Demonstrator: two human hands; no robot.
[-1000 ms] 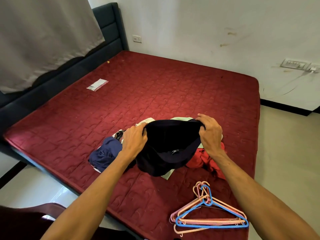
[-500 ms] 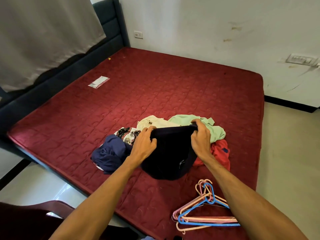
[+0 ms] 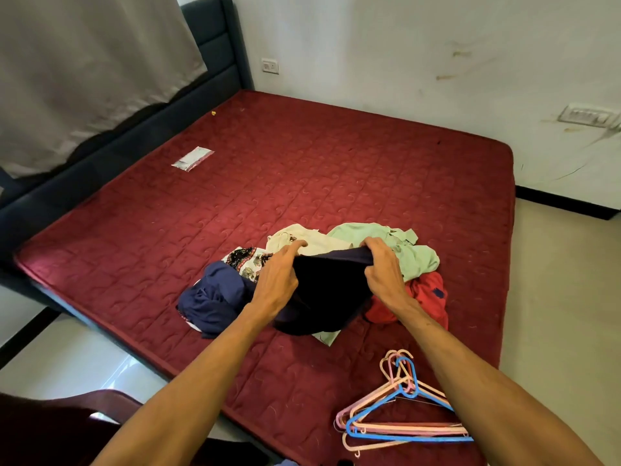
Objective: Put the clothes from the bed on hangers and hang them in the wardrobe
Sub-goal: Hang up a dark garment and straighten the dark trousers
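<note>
A black garment (image 3: pixel 327 290) is held over the pile of clothes on the red mattress (image 3: pixel 302 183). My left hand (image 3: pixel 277 277) grips its left edge and my right hand (image 3: pixel 383 272) grips its right edge. Around it lie a navy garment (image 3: pixel 211 299), a patterned white one (image 3: pixel 248 260), a cream one (image 3: pixel 302 235), a pale green one (image 3: pixel 413 253) and a red one (image 3: pixel 426 295). Several pink hangers and a blue hanger (image 3: pixel 403 412) lie on the mattress near its front right corner. No wardrobe is in view.
A small white packet (image 3: pixel 192 158) lies on the mattress at the left. A dark headboard (image 3: pixel 100 156) and a grey curtain (image 3: pixel 84 62) are at the far left. A dark chair (image 3: pixel 67 428) stands at the lower left. Pale floor (image 3: pixel 564 297) runs along the right.
Both hands have come closer together and lower with the black garment, bunching it over the pile. The view has shifted slightly.
</note>
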